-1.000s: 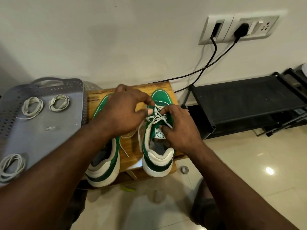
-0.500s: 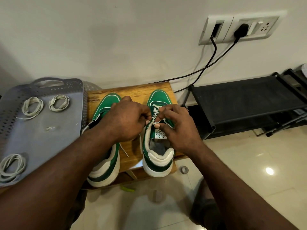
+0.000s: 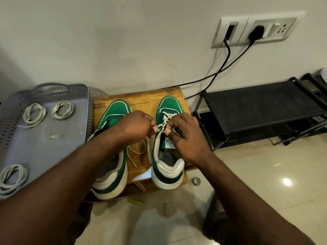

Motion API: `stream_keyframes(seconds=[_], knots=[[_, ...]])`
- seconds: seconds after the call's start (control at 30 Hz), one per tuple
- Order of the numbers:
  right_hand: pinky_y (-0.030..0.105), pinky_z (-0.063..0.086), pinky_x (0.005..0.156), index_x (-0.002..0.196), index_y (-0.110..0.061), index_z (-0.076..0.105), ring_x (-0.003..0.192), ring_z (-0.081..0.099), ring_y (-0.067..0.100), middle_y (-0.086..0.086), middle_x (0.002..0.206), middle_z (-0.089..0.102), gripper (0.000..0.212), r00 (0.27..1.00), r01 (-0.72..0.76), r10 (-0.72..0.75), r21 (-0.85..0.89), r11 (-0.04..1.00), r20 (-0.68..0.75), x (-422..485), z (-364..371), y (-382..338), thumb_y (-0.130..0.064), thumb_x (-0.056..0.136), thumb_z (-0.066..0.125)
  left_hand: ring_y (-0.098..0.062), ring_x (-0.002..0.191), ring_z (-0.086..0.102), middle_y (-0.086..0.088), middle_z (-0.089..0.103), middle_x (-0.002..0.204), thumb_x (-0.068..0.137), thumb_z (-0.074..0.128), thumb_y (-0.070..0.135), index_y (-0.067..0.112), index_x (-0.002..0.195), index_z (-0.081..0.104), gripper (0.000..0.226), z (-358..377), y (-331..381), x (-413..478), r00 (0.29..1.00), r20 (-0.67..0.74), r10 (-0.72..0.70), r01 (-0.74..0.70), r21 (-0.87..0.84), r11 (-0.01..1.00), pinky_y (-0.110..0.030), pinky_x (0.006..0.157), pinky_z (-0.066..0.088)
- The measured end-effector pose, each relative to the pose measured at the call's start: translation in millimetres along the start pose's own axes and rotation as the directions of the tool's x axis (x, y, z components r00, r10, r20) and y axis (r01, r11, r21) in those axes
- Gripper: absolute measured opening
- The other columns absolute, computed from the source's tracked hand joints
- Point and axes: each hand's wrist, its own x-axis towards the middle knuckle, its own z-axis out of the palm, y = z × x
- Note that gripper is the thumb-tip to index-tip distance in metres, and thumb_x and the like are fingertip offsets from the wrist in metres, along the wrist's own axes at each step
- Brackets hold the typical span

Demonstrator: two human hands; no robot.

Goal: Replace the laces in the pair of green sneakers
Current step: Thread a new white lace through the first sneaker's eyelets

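Two green sneakers with white soles stand side by side on a small wooden stool (image 3: 141, 99), toes toward the wall. The left sneaker (image 3: 113, 114) shows no lace across its front. The right sneaker (image 3: 167, 106) carries a white lace (image 3: 167, 115) crossed over its tongue. My left hand (image 3: 136, 125) and my right hand (image 3: 184, 133) meet above that shoe's tongue, each pinching a strand of the lace. Loose lace ends (image 3: 136, 152) trail onto the stool between the shoes.
A grey perforated tray (image 3: 53, 144) at the left holds three coiled white laces (image 3: 33, 113). A black shoe rack (image 3: 256, 106) stands at the right. Black cables (image 3: 217, 71) run from wall sockets. A tape roll (image 3: 196, 181) and small scraps lie on the tiled floor.
My left hand has dropped from over the left shoe's toe and pulled back toward the tongue of the right sneaker. Both hands now pinch the lace close together.
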Motion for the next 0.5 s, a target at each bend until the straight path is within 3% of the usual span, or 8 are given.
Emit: stream_keyframes(seconds=[0.07,0.13,0.27,0.43,0.5], knots=[[0.035,0.043,0.098,0.105,-0.031,0.067,0.121,0.041,0.013,-0.014,0.121,0.055,0.012,1.000,-0.009,0.009,-0.003,1.000,-0.008,-0.5,-3.6,1.6,-0.031,0.095,0.073,-0.016,0.066,0.050,-0.009,0.065,0.074,0.097,0.058,-0.002,-0.002,0.095,0.074,0.017,-0.7,-3.8,0.8,0.993,0.002,-0.121,0.118,-0.233,0.965,-0.031,0.065,0.041],[0.035,0.043,0.099,0.110,-0.031,0.068,0.122,0.041,0.013,-0.015,0.122,0.055,0.021,1.000,-0.012,0.012,-0.015,1.000,-0.010,-1.3,-5.9,2.7,-0.031,0.092,0.077,-0.016,0.064,0.047,-0.003,0.060,0.070,0.098,0.054,0.002,0.008,0.092,0.073,0.021,1.9,-3.8,2.8,0.982,-0.022,-0.187,0.170,-0.328,0.929,-0.030,0.061,0.039],[0.040,0.049,0.101,0.115,-0.033,0.067,0.125,0.042,0.014,-0.015,0.126,0.055,0.026,0.999,-0.024,0.022,-0.062,0.998,-0.040,-3.4,-3.8,-0.5,-0.031,0.092,0.077,-0.018,0.063,0.056,-0.001,0.069,0.079,0.095,0.057,0.006,0.028,0.092,0.070,0.025,5.3,-2.8,3.6,0.985,-0.144,0.097,-0.087,0.074,0.993,-0.029,0.058,0.040],[0.042,0.050,0.103,0.112,-0.036,0.066,0.126,0.043,0.013,-0.015,0.128,0.057,0.024,0.999,-0.027,0.024,-0.055,0.998,-0.048,-3.6,-5.7,-2.2,-0.029,0.092,0.078,-0.003,0.079,0.056,0.016,0.063,0.087,0.090,0.072,0.009,0.032,0.095,0.073,0.024,-3.5,-10.2,-1.0,0.943,-0.116,0.312,-0.262,0.322,0.910,-0.027,0.066,0.041],[0.041,0.050,0.103,0.109,-0.036,0.069,0.126,0.043,0.013,-0.016,0.125,0.057,0.021,0.999,-0.024,0.023,-0.022,0.999,-0.045,-3.8,-5.0,-3.7,-0.029,0.091,0.079,-0.005,0.082,0.055,0.015,0.060,0.089,0.090,0.076,0.015,0.034,0.097,0.075,0.021,-3.9,-15.8,3.3,0.915,-0.133,0.380,-0.295,0.422,0.857,-0.030,0.069,0.041]])
